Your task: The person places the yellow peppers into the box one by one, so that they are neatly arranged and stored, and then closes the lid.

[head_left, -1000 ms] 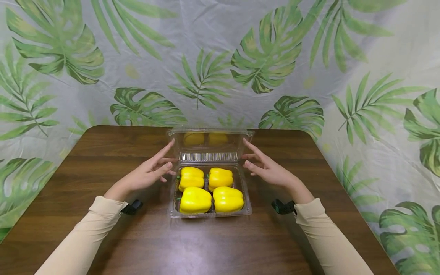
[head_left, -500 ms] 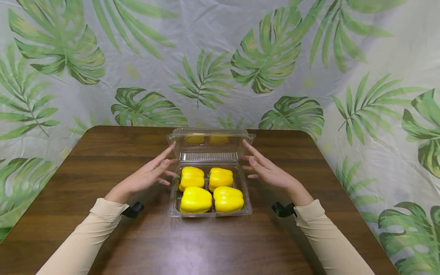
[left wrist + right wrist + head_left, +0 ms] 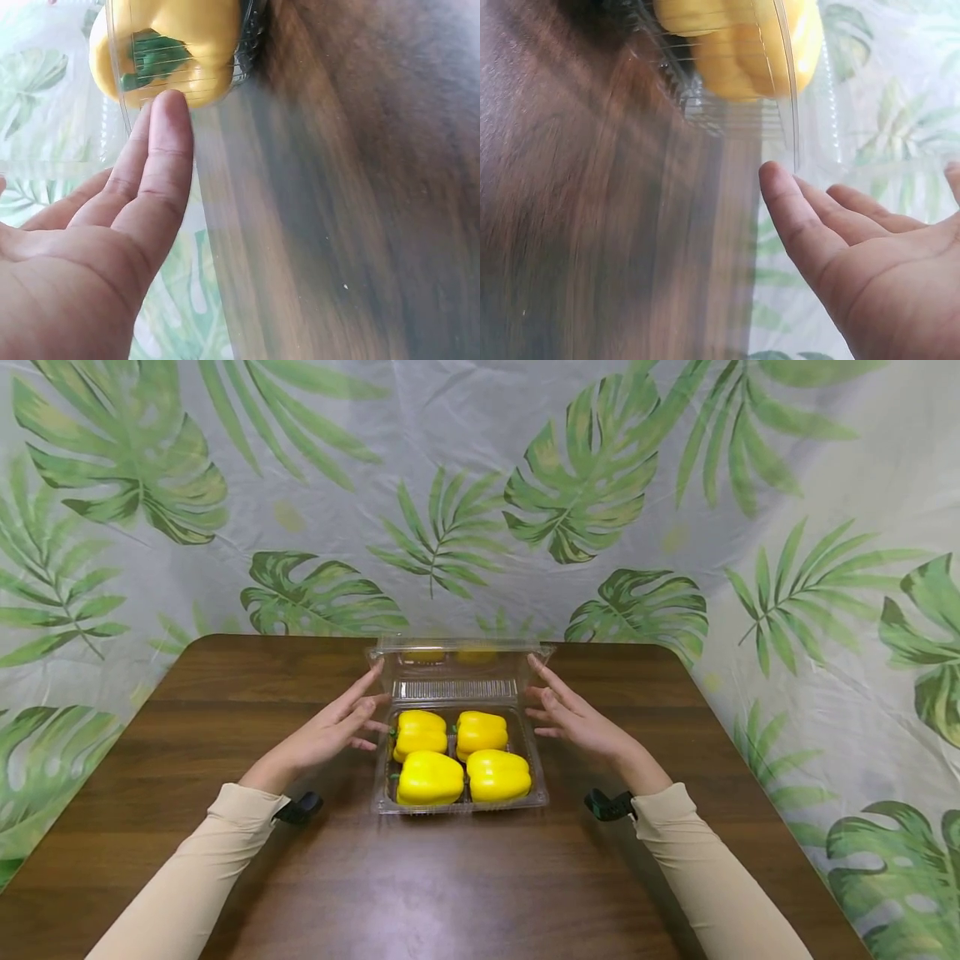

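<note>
A clear plastic clamshell box (image 3: pixel 495 807) stands on the table with its lid (image 3: pixel 461 668) raised at the far side. Several yellow bell peppers (image 3: pixel 430 778) lie in its base. My left hand (image 3: pixel 327 732) is along the box's left side, fingers extended, index fingertip at the lid's left edge. On the opposite side, my right hand (image 3: pixel 581 718) mirrors it, index finger reaching to the lid's right edge. The left wrist view has the fingertips right at the clear wall, with a green-stemmed pepper (image 3: pixel 214 30) behind. In the right wrist view, straight fingers (image 3: pixel 791 210) end close by the box edge.
The box stands on a dark wooden table (image 3: pixel 480 893), toward its far half. Behind and around hangs a pale cloth (image 3: pixel 465 443) printed with green leaves. Black straps (image 3: pixel 609 805) sit at both wrists, below beige sleeves.
The box with its peppers has slid a little away from me. Both hands have moved forward along with it, staying at its two sides.
</note>
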Motion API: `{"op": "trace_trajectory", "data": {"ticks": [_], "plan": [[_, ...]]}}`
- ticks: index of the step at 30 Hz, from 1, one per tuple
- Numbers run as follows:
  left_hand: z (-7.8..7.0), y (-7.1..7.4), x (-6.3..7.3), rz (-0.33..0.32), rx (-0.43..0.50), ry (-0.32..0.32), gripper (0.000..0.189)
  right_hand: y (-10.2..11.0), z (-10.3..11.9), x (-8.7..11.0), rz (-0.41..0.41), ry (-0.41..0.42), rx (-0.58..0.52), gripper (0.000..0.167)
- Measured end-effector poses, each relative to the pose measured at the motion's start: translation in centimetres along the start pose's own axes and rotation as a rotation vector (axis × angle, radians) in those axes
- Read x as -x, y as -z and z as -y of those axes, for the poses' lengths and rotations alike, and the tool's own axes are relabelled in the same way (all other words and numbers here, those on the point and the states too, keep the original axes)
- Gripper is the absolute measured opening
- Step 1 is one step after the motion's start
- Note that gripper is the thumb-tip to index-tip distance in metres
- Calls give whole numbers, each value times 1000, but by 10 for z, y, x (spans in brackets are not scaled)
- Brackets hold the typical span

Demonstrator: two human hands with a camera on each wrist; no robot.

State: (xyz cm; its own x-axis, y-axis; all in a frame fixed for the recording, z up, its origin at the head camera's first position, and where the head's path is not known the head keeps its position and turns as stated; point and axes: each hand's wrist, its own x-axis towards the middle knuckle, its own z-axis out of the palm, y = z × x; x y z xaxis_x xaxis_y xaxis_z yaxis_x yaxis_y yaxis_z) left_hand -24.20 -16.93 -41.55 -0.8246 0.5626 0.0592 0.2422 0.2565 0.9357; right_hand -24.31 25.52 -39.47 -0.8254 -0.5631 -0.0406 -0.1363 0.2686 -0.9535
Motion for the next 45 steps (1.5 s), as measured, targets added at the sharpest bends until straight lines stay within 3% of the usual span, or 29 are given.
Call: {"op": "trace_trajectory", "data": {"ticks": [9, 16, 24, 31, 36, 40, 45], "plan": [[-14, -1, 18, 12, -35, 39, 67, 3, 6, 13, 23, 4, 84, 70], [-22, -10, 28, 31, 8, 122, 66, -3, 6, 25, 61, 14, 110, 72], [-27, -18, 41, 55, 66, 174, 61, -11, 4, 37, 109, 8, 100, 73], [-26, -25, 52, 78, 94, 173, 61, -14, -4, 47, 159, -2, 100, 80], [-23, -31, 57, 93, 144, 189, 66, -17, -9, 52, 178, -49, 85, 76], [-19, -34, 60, 93, 177, 206, 71, -20, -12, 56, 168, -90, 78, 68], [-14, -37, 61, 85, 170, 183, 77, -25, -14, 60, 140, -105, 76, 68]]}}
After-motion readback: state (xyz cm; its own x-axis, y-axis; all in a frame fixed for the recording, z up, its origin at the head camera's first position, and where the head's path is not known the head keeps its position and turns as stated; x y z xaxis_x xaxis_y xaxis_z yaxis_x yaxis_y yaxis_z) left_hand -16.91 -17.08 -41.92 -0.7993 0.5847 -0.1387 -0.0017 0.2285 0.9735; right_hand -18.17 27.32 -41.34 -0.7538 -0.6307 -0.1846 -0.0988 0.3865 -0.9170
